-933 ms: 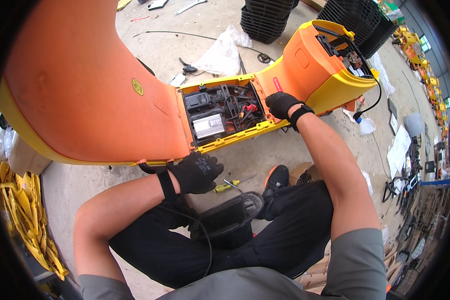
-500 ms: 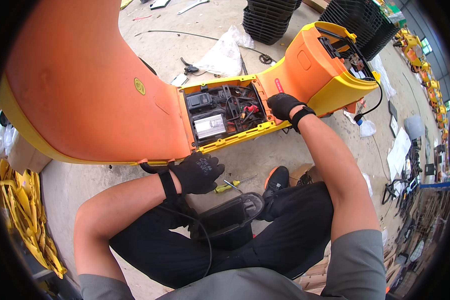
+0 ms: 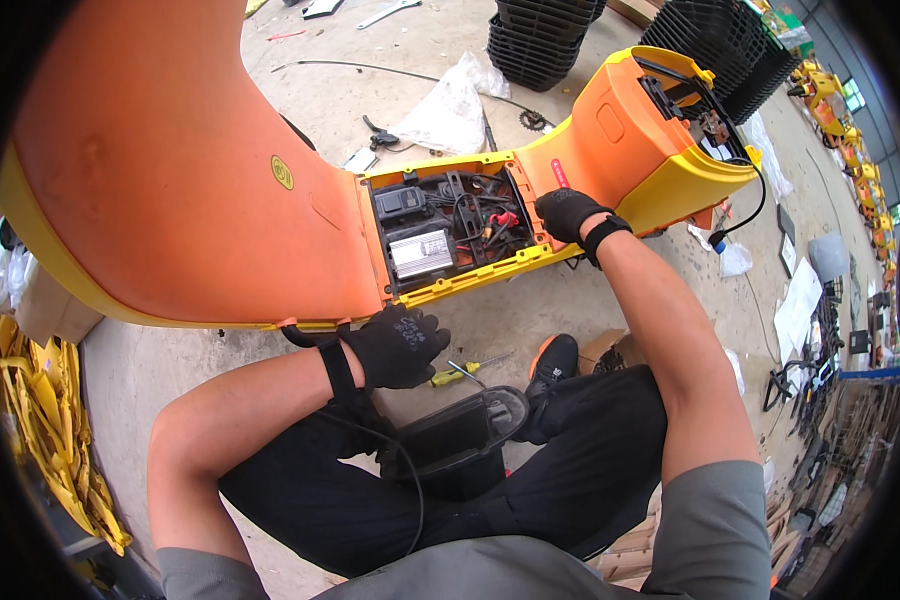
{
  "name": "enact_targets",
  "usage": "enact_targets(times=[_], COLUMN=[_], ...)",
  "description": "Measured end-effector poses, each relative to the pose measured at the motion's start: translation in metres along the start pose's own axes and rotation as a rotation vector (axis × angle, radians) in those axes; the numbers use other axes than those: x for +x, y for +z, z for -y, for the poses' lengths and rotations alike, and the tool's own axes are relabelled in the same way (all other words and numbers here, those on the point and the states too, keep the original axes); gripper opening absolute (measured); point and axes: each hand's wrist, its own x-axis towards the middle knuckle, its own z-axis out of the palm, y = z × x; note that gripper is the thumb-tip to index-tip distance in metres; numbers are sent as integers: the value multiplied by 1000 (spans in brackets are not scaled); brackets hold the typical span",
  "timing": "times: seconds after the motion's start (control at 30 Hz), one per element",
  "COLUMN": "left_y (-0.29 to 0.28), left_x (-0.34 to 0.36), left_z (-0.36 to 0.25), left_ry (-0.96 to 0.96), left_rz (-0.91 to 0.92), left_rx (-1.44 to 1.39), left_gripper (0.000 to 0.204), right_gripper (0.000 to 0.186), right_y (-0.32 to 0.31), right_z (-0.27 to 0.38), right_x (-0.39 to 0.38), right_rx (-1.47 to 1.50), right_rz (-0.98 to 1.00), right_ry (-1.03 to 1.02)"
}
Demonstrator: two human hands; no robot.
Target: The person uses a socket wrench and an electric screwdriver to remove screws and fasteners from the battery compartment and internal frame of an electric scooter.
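An orange and yellow vehicle body (image 3: 200,220), like a scooter's, lies across the floor in front of me. Its open middle compartment (image 3: 460,274) holds a silver box (image 3: 420,253), a black module (image 3: 398,203), dark cables and a red connector (image 3: 507,219). My right hand (image 3: 568,213), in a black glove, is closed at the compartment's right end, against the orange shell. Below the near left corner, my gloved left hand (image 3: 400,347) is curled closed beside the yellow rim. What either hand holds, if anything, is hidden. A screwdriver (image 3: 450,376) with a yellow-green handle lies near my left hand.
A long black cover (image 3: 450,440) lies between my legs. Beyond the body are a white plastic bag (image 3: 440,118), a black cable (image 3: 360,66), a wrench (image 3: 388,13) and stacked black crates (image 3: 535,45). Yellow parts (image 3: 55,430) are piled at left; papers (image 3: 796,305) lie at right.
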Motion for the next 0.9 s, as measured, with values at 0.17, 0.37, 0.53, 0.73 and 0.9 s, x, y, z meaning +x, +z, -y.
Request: enact_targets(times=[0.17, 0.37, 0.53, 0.73, 0.9], left_y=[0, 3, 3, 5, 5], left_x=[0, 1, -1, 0, 1], left_z=[0, 1, 1, 1, 1], left_ry=[-3, 2, -3, 3, 0], left_rz=[16, -7, -19, -35, -19], left_rx=[6, 13, 12, 7, 17], left_gripper=[38, 38, 38, 37, 38], right_gripper=[12, 13, 12, 13, 13], right_y=[0, 2, -5, -4, -1], right_z=[0, -2, 6, 8, 7], right_x=[-1, 2, -4, -3, -2], right_rx=[26, -27, -2, -47, -8], right_rz=[-9, -12, -20, -33, -32], right_ry=[-7, 0, -18, -39, -10])
